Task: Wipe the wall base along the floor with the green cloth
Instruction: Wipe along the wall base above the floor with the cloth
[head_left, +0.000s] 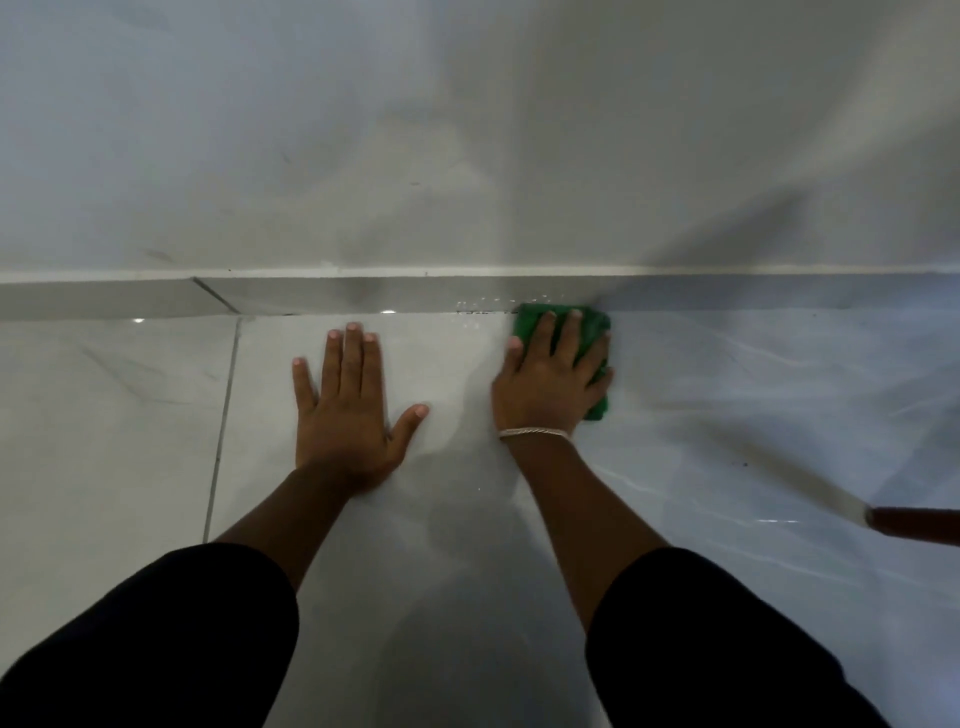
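The green cloth (532, 319) lies folded on the glossy floor tile, its far edge touching the grey wall base (363, 296) that runs across the view. My right hand (553, 376), with a thin bracelet at the wrist, presses flat on top of the cloth and covers most of it. Small wet specks show on the wall base just left of the cloth. My left hand (345, 410) rests flat on the floor with fingers spread, holding nothing, a short way from the wall base.
A pale wall (467, 130) rises above the skirting. The floor tiles (130, 415) are shiny, with a grout line at the left. A reddish-brown object (914, 525) pokes in at the right edge.
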